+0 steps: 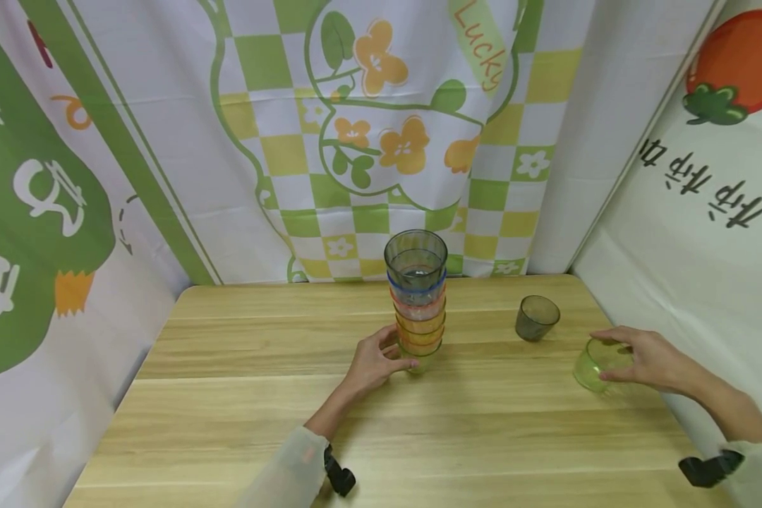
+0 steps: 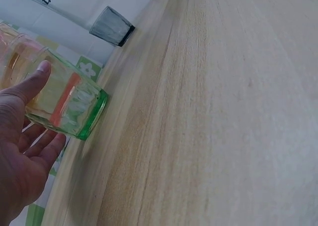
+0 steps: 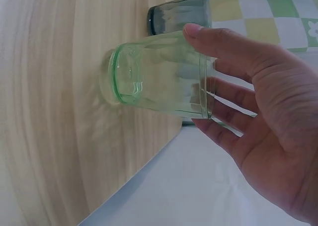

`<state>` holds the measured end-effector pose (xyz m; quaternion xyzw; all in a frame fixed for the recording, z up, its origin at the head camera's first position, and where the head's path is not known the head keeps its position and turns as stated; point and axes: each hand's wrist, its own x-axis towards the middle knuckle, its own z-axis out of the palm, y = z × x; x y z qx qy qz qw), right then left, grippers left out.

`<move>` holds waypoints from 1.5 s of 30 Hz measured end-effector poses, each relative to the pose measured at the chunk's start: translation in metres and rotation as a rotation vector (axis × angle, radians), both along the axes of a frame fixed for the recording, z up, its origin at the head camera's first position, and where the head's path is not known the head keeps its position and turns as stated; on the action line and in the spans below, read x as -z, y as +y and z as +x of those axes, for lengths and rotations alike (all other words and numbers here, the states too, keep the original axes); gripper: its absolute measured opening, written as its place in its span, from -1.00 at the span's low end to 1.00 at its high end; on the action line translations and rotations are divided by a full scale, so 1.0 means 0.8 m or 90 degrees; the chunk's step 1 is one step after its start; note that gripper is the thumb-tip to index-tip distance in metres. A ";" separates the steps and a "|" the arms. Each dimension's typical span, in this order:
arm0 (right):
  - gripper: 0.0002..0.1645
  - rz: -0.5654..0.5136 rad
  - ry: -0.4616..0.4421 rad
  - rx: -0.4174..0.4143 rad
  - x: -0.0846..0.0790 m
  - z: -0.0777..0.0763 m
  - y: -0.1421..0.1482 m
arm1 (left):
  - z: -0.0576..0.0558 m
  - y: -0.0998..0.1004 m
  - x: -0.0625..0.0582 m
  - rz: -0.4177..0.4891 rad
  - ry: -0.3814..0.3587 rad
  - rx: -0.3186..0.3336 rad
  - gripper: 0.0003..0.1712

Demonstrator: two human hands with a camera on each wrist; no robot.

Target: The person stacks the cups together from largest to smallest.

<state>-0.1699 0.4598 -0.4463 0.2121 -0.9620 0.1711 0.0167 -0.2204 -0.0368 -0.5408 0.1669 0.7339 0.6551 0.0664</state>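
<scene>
A tall stack of nested clear coloured glasses (image 1: 420,310) stands on the wooden table, grey at the top, then blue-rimmed, red-rimmed, amber and green below. My left hand (image 1: 373,361) grips its lower part, thumb on the near side and fingers behind. In the left wrist view, the green bottom glass (image 2: 92,109) shows beyond that thumb. At the right, my right hand (image 1: 650,360) holds a light green glass (image 3: 159,77) near its rim, thumb on one side and fingers on the other. The glass's base is close over the tabletop, mouth toward the palm.
A single grey glass (image 1: 536,319) stands upright on the table (image 1: 241,381) between the stack and the green glass. Behind the table's back edge hangs a patterned curtain (image 1: 375,240). A white printed sheet (image 1: 698,282) borders the right side.
</scene>
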 end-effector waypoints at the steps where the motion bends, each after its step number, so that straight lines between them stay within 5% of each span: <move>1: -0.09 -0.002 0.006 -0.002 -0.002 0.000 -0.001 | 0.000 0.000 0.000 0.000 0.001 0.001 -0.08; 25: -0.16 -0.026 0.125 -0.014 -0.069 0.001 -0.035 | 0.000 0.000 0.001 -0.004 -0.001 0.000 -0.07; 45: -0.20 -0.097 0.219 -0.083 -0.101 -0.016 -0.073 | -0.001 -0.001 0.002 -0.015 -0.008 0.002 -0.08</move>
